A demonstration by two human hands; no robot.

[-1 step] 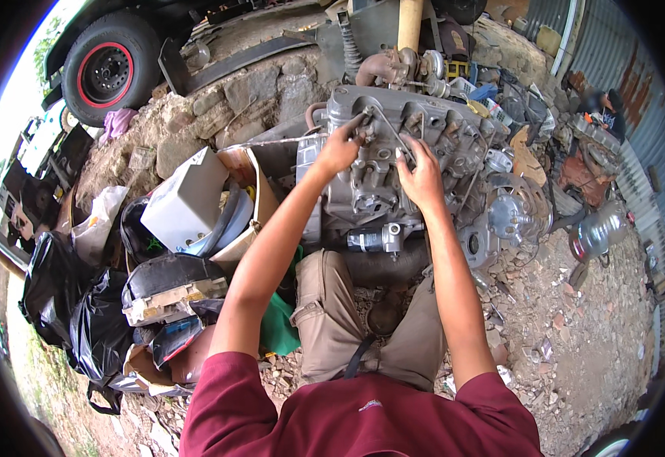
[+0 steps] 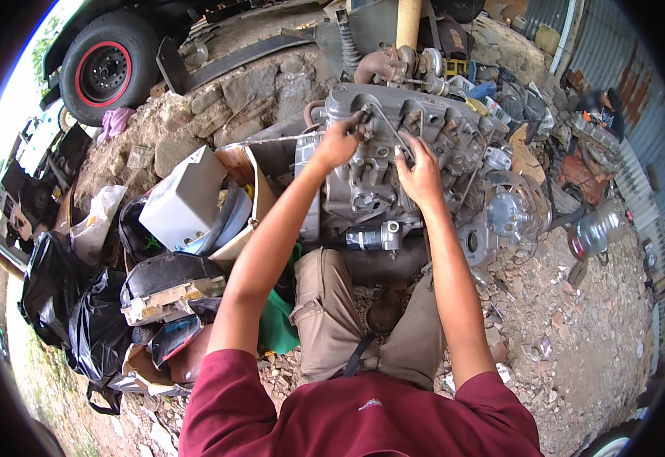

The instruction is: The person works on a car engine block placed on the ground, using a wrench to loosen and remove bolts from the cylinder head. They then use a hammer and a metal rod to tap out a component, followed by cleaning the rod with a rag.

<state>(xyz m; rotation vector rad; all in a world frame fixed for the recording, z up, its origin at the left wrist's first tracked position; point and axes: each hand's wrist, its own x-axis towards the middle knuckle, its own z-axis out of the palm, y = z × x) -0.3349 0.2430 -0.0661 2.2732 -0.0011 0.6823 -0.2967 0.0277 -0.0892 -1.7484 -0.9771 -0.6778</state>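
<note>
A grey engine (image 2: 374,179) stands in front of my knees. A thin bent metal pipe (image 2: 387,120) runs across its top, slanting down to the right. My left hand (image 2: 338,143) has its fingers closed at the pipe's upper left end, around a small fitting that they partly hide. With my right hand (image 2: 421,172) I pinch the pipe near its lower end, thumb on one side and fingers on the other. Below the hands, a cylindrical filter (image 2: 369,238) with a metal head sits on the engine's near side.
Left of the engine, an open box (image 2: 260,186) holds a white casing (image 2: 182,202). Black bags (image 2: 100,320) lie farther left. A turbocharger (image 2: 393,67) rests behind the engine. To the right are a clear plastic jug (image 2: 599,231) and rubble ground (image 2: 545,335). A wheel (image 2: 104,72) stands far left.
</note>
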